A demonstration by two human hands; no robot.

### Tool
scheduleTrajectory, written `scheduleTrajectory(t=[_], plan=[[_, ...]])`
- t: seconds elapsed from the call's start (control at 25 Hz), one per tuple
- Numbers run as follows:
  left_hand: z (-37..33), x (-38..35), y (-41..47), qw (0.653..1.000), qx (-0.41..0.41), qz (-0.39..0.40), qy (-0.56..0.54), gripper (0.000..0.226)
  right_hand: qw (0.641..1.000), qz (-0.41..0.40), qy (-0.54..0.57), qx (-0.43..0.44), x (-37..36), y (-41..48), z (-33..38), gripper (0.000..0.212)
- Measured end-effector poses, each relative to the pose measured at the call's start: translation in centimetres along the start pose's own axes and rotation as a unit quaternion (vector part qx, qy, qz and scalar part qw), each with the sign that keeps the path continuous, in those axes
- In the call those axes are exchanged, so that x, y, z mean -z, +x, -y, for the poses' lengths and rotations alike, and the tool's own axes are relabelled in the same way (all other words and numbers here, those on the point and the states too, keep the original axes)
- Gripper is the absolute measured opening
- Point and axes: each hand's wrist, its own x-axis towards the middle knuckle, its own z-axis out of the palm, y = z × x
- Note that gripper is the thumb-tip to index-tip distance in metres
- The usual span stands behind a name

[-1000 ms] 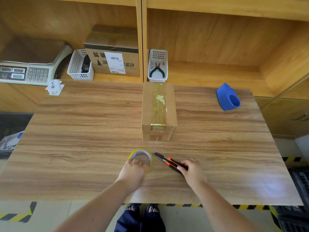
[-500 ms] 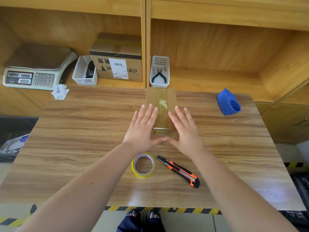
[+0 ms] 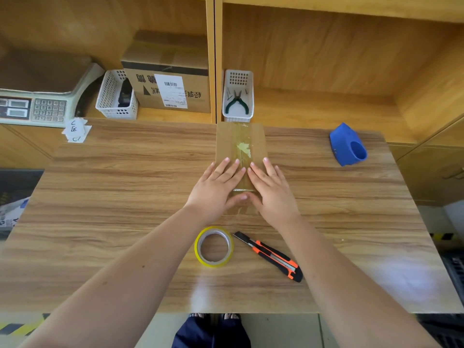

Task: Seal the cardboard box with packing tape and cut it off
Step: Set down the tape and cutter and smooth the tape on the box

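Note:
A narrow cardboard box stands in the middle of the wooden table, with a strip of clear tape running down its top. My left hand and my right hand lie flat side by side on the near end of the box top, fingers stretched out, thumbs meeting at the front edge. Neither hand holds anything. A roll of yellow-edged packing tape lies flat on the table in front of the box. Just right of it lies an orange and black utility knife, blade end towards the box.
A blue tape dispenser sits at the table's far right. The shelf behind holds a weighing scale, two white baskets, one with pliers, and a labelled carton. Paper slips lie at the far left corner.
A second ago my hands rested on the tape roll and the knife; both were let go and my hands moved forward onto the box top, where they now press closer together.

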Motion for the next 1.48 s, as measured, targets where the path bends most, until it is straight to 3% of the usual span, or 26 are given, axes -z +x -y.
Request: scheduleTrajectory(t=[0.52,0.8,1.0,1.2,1.48], plan=[[0.5,-2.2,0.5,0.995,0.000,-0.103,-0.007,0.071,0.998,-0.048,-0.017,0.041,-1.6,0.1,-0.5,0.061],[0.3,-0.9,0.3,0.999,0.005,-0.037,0.033,0.074,0.995,0.040,-0.074,0.050,-0.2,0.1,-0.9,0.067],[0.1,0.1,0.0,1.000,0.025,0.008,-0.016,0.081,0.992,0.093,-0.079,0.016,1.0,-0.1,-0.5,0.072],[-1.1,1.0,0.2,0.999,0.041,0.005,0.025,0.085,0.992,0.056,-0.112,0.000,1.0,0.1,1.0,0.080],[-1.3,1.0,0.6,0.994,0.031,0.004,0.102,0.075,0.991,-0.003,-0.135,0.013,-0.2,0.2,0.7,0.065]])
